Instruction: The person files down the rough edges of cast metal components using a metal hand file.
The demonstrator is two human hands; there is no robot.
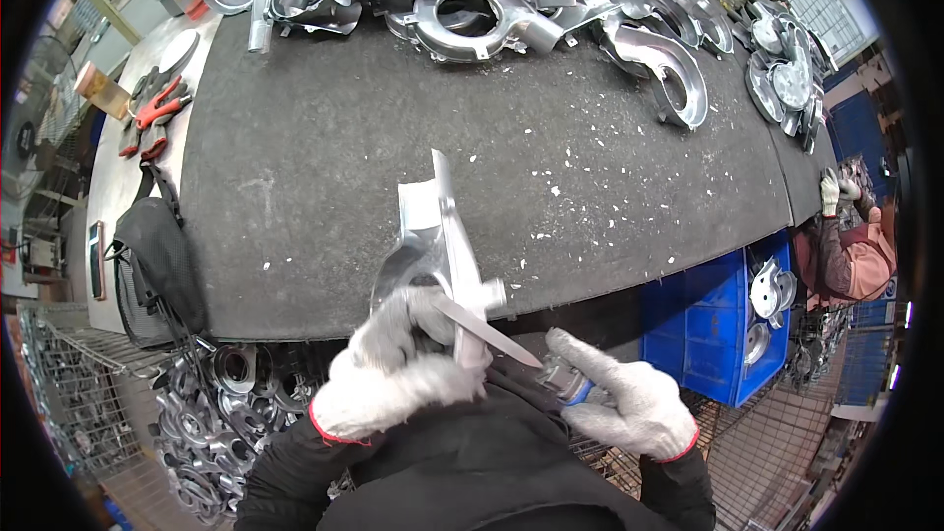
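Here, casting point(454, 251) juts from left hand point(398, 366) (tool point(560, 380) in right hand point(634, 403)).

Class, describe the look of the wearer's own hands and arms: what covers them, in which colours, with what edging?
The left hand and right hand both wear whitish fabric work gloves, greyer around the left fingers. Red trim edges each cuff. Black or very dark sleeves cover the visible forearms.

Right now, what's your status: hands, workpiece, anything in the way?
Left hand gripping metal casting. Right hand holding flat-bladed tool across casting; contact unclear. Pale chips scattered on dark tabletop.
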